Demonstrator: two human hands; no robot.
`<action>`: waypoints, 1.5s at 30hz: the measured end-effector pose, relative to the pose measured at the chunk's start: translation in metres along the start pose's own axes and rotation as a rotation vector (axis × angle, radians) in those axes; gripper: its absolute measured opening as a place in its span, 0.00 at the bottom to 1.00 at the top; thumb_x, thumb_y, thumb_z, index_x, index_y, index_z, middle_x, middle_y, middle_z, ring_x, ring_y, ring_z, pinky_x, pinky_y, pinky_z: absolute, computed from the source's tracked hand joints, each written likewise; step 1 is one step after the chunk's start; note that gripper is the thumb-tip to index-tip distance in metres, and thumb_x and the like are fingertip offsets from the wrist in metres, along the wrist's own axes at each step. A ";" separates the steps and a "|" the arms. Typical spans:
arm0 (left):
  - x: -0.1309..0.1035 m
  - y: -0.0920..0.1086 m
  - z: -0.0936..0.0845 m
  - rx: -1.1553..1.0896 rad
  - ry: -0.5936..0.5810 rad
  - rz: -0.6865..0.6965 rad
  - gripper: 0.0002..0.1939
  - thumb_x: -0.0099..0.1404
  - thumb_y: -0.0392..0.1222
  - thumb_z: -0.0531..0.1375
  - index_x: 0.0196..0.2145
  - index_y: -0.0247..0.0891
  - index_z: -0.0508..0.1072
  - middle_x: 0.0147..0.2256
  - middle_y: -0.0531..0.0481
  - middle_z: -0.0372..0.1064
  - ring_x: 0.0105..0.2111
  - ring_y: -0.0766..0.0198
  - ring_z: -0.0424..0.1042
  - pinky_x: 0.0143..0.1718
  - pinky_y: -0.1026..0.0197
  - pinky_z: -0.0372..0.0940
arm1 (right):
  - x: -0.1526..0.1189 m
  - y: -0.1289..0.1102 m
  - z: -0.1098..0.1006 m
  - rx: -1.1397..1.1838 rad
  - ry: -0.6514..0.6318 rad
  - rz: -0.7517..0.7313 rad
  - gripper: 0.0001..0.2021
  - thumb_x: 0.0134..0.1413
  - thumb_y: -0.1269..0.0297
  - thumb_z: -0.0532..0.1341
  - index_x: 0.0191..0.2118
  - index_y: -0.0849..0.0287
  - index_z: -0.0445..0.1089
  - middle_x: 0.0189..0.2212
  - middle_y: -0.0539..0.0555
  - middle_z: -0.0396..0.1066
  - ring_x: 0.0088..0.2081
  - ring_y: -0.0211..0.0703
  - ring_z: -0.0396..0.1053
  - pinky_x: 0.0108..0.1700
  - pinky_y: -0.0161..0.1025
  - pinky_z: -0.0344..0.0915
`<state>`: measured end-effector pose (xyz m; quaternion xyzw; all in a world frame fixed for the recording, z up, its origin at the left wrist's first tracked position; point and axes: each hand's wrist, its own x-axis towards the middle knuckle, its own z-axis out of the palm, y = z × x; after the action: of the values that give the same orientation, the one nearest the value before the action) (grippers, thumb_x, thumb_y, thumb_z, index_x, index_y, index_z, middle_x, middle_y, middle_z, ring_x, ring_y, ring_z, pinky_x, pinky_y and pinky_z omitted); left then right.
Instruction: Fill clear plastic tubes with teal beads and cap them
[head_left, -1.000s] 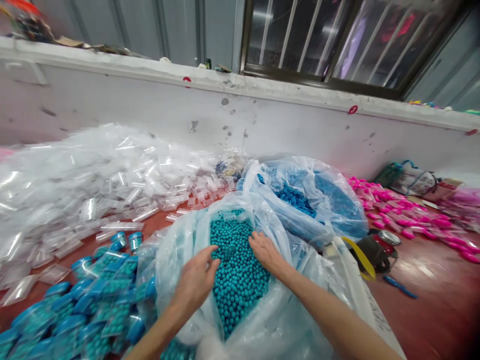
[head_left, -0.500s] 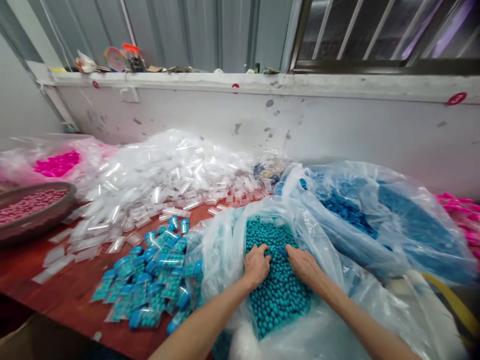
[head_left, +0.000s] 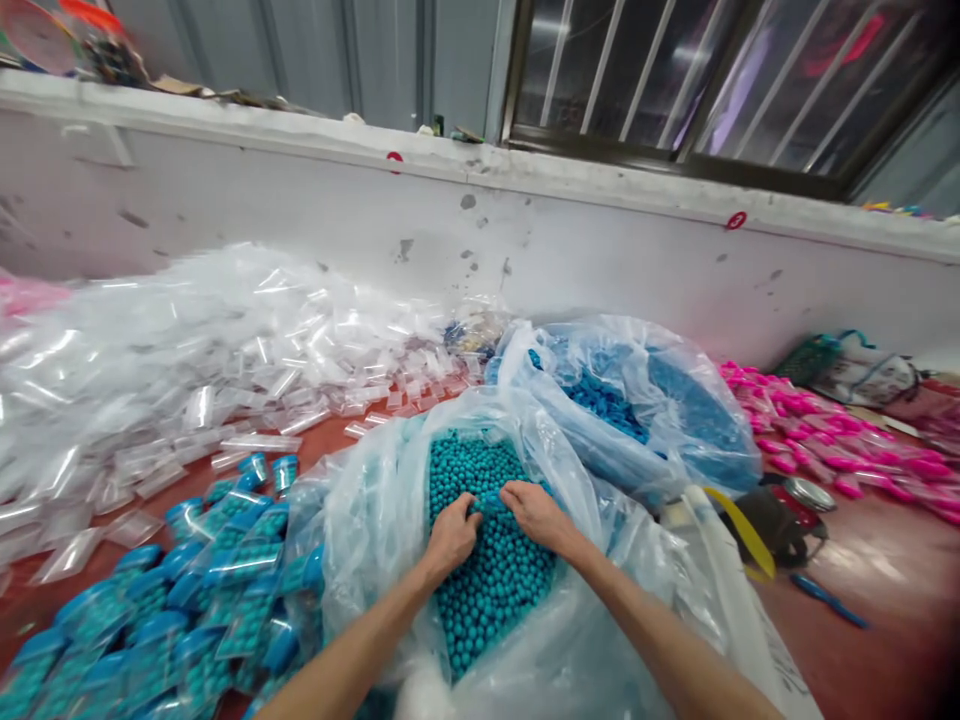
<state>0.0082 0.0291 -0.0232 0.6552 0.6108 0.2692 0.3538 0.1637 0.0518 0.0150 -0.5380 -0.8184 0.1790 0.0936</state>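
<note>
Loose turquoise beads (head_left: 487, 590) fill a wide-open clear plastic bag (head_left: 375, 490) in front of me. Over the beads, my left hand (head_left: 454, 532) and my right hand (head_left: 534, 515) face each other with fingers pinched. A small clear tube (head_left: 491, 500) with turquoise in it spans the gap between their fingertips. The left fingers grip its left end. At its right end the right fingers close on a blue cap, mostly covered by them. Filled tubes with blue caps (head_left: 240, 550) lie heaped left of the bag.
Empty clear tubes (head_left: 202, 410) form a large pile at the left. Behind the bead bag stands a bag of blue caps (head_left: 600, 400). Pink pieces (head_left: 840, 430) spread at the right, near a blue pen-like object (head_left: 829, 600) on the red table (head_left: 885, 560). A wall (head_left: 337, 220) closes the back.
My view has swung right, so more of the pink pieces and the table's right side show. My hands have come closer together over the beads, the right one bringing the blue cap to the tube.
</note>
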 end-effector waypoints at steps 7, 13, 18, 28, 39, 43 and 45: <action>0.003 -0.013 -0.005 -0.198 -0.101 0.097 0.07 0.55 0.35 0.49 0.30 0.38 0.66 0.29 0.54 0.65 0.33 0.65 0.63 0.38 0.65 0.57 | -0.003 0.007 0.010 0.179 0.026 0.122 0.14 0.59 0.65 0.46 0.32 0.60 0.67 0.30 0.53 0.70 0.33 0.39 0.66 0.36 0.34 0.58; 0.002 -0.007 -0.005 -0.292 -0.119 0.054 0.06 0.53 0.37 0.50 0.27 0.37 0.66 0.24 0.57 0.60 0.28 0.66 0.60 0.33 0.66 0.57 | -0.009 0.000 0.010 0.390 0.053 -0.097 0.14 0.57 0.67 0.47 0.39 0.60 0.70 0.36 0.54 0.72 0.39 0.41 0.68 0.43 0.36 0.60; -0.003 -0.006 -0.010 -0.372 -0.162 -0.033 0.08 0.54 0.44 0.50 0.28 0.37 0.63 0.21 0.58 0.55 0.23 0.69 0.56 0.23 0.68 0.54 | -0.012 0.003 0.009 0.353 0.020 -0.141 0.13 0.55 0.66 0.49 0.34 0.60 0.71 0.32 0.55 0.72 0.37 0.43 0.68 0.41 0.37 0.61; -0.013 0.009 -0.011 -0.589 -0.211 -0.089 0.18 0.54 0.53 0.52 0.36 0.37 0.61 0.24 0.57 0.60 0.18 0.70 0.62 0.12 0.70 0.52 | -0.013 -0.012 0.013 0.787 0.056 0.075 0.05 0.53 0.68 0.50 0.29 0.59 0.60 0.20 0.46 0.60 0.19 0.33 0.59 0.20 0.29 0.57; -0.021 0.008 -0.003 -0.877 -0.143 -0.217 0.28 0.50 0.50 0.59 0.47 0.38 0.57 0.27 0.57 0.64 0.14 0.74 0.61 0.09 0.72 0.50 | -0.022 -0.021 0.013 0.669 0.089 -0.090 0.10 0.53 0.68 0.50 0.28 0.60 0.67 0.21 0.47 0.63 0.25 0.34 0.60 0.30 0.31 0.57; -0.024 0.009 -0.002 -0.821 -0.128 -0.223 0.24 0.52 0.47 0.56 0.46 0.37 0.58 0.25 0.57 0.63 0.12 0.75 0.59 0.08 0.73 0.47 | -0.023 -0.016 0.012 0.702 0.042 -0.108 0.10 0.52 0.69 0.51 0.26 0.60 0.67 0.19 0.46 0.62 0.24 0.34 0.59 0.30 0.31 0.56; -0.027 0.010 -0.002 -0.830 -0.167 -0.214 0.26 0.53 0.48 0.56 0.48 0.37 0.57 0.27 0.56 0.64 0.14 0.73 0.62 0.08 0.72 0.50 | -0.024 -0.015 0.014 0.736 0.042 -0.069 0.10 0.52 0.69 0.51 0.26 0.60 0.67 0.19 0.46 0.61 0.23 0.33 0.58 0.29 0.31 0.55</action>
<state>0.0097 0.0029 -0.0122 0.4098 0.4845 0.3997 0.6615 0.1561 0.0220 0.0087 -0.4440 -0.7149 0.4470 0.3033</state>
